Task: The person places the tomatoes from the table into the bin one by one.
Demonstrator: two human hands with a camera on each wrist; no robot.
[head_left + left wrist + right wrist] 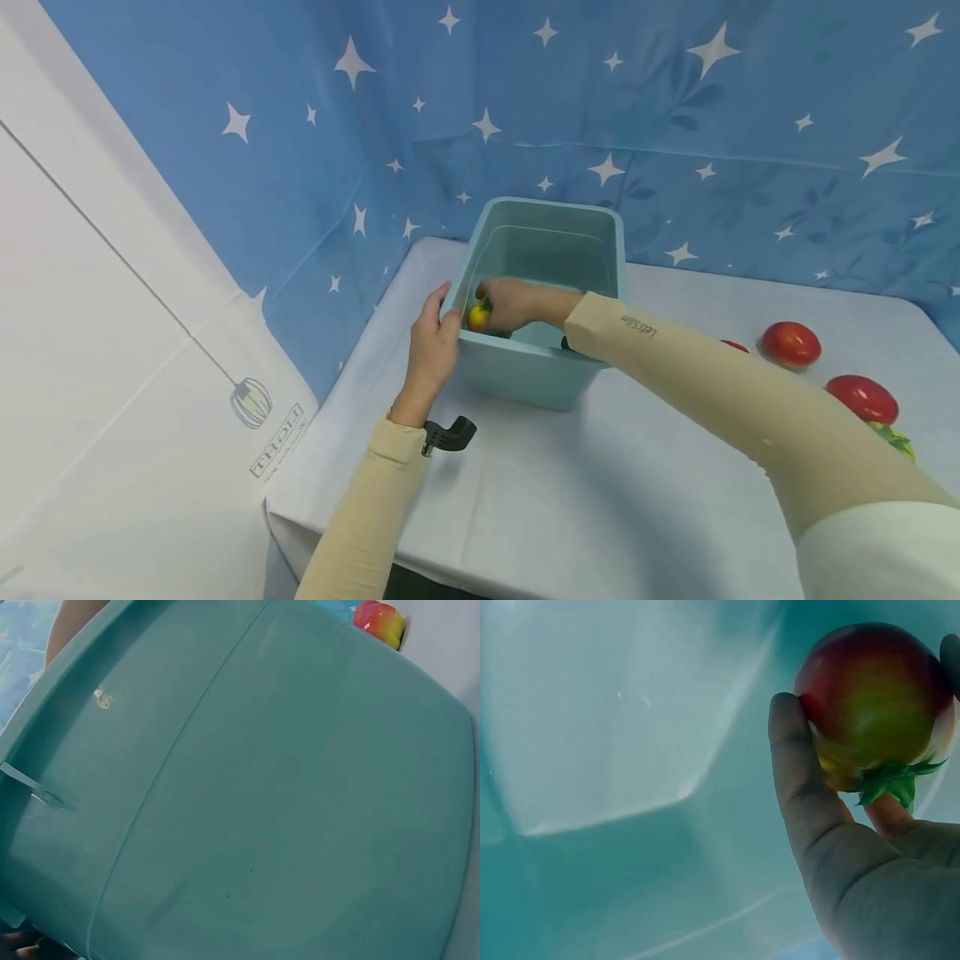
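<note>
A pale teal plastic bin (525,375) stands on the white-covered table. My left hand (432,354) grips its near left corner, the fingers around the rim. Inside the bin, my right hand (513,302) holds a red-and-yellow toy fruit (881,712) with a green leafy top, near the left wall. In the right wrist view, fingers on both sides hold the toy fruit clear of the pale bin walls. The left wrist view is mostly filled by the bin's outer wall (285,787).
Right of the bin lie red toy fruits, one rounder (791,345), one longer (862,398), plus a yellow-green piece (896,437). My right sleeve partly covers another red one (735,345). A blue star-patterned curtain (525,92) hangs behind the table.
</note>
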